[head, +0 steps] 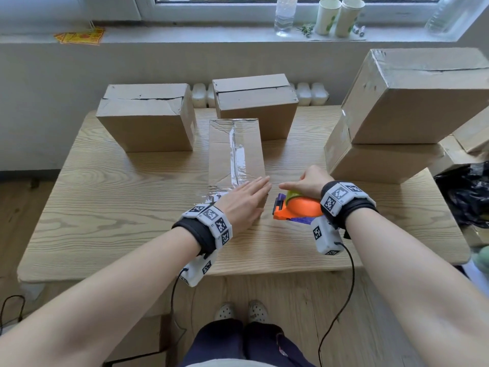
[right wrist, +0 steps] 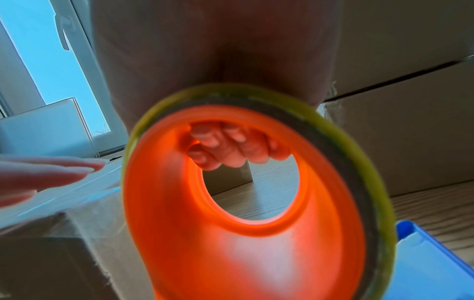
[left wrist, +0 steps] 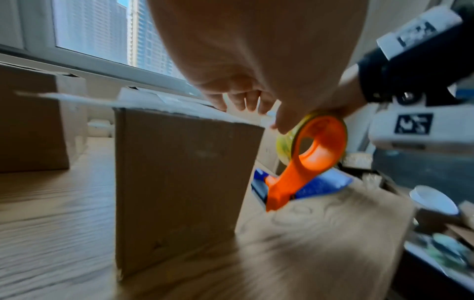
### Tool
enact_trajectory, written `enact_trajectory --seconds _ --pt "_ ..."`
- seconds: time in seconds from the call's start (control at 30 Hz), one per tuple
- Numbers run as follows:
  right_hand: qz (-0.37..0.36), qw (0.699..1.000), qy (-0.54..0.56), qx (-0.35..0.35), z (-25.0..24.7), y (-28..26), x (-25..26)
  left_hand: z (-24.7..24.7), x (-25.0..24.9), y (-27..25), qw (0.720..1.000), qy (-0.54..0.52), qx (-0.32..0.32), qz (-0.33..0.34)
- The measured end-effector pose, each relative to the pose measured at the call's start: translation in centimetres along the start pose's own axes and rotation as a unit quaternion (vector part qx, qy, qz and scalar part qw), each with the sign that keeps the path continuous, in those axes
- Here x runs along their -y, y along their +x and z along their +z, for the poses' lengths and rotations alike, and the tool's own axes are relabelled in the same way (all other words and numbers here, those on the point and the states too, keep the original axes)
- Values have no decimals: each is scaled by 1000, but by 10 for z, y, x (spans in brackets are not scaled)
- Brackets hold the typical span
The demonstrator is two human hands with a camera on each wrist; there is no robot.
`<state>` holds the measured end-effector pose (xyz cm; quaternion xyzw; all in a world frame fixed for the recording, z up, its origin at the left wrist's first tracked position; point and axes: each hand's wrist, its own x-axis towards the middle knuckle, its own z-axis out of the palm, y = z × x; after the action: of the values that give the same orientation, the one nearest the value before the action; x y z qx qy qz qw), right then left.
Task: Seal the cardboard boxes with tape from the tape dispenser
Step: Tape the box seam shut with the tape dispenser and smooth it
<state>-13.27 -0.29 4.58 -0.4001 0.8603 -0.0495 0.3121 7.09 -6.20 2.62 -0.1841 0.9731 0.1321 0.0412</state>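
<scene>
**Tape run finished on the centre box, dispenser pulled clear at its near end**

The pale wood-grain table [head: 132,207] carries several brown cardboard boxes. Two unsealed ones stand at the back: the left brown carton [head: 146,117] and the middle brown carton [head: 255,104], each with an open seam across the top. A stack of larger brown cartons [head: 402,115] sits on the right.

In the centre lies the long narrow brown cardboard box [head: 235,152], a shiny strip of clear tape [head: 236,157] running along its top seam toward the near edge.

The left hand [head: 243,202] lies flat with straight fingers on the near end of that box, pressing the tape down. The right hand [head: 309,181] is curled round the orange plastic tape dispenser with its yellowish roll [head: 296,207], held just beside the box's near right corner, above the table.

Judged from this, the step in hand is cutting and smoothing the tape end. Next, the tail needs rubbing down over the box's front face, then an unsealed carton must be brought forward.
</scene>
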Motion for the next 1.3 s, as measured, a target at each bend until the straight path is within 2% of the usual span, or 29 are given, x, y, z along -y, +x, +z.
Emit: enact_trajectory --seconds 0.13,0.27,0.4,0.5,0.6,0.83,1.0,1.17,1.3 --pt "11 1000 15 4 -2 2 -4 20 2 1 998 47 31 -5" --pt "4 997 66 40 -3 5 -11 28 16 -2 996 83 30 16" --pt "0 994 100 42 -1 -1 -26 32 26 -3 994 94 27 44" --pt "23 996 83 37 2 -10 -40 32 28 -5 993 99 43 56" --pt "21 991 123 42 4 -11 -50 27 32 -4 991 110 40 69" --pt "85 987 134 33 -1 -22 -87 21 35 -2 991 103 55 69" --pt "39 986 164 19 -13 -34 -94 15 30 -2 991 96 33 87" --pt "7 989 144 44 -29 -47 -83 18 5 -1 991 121 23 42" --pt "3 986 169 3 -33 -50 -75 17 -3 5 996 84 33 18"
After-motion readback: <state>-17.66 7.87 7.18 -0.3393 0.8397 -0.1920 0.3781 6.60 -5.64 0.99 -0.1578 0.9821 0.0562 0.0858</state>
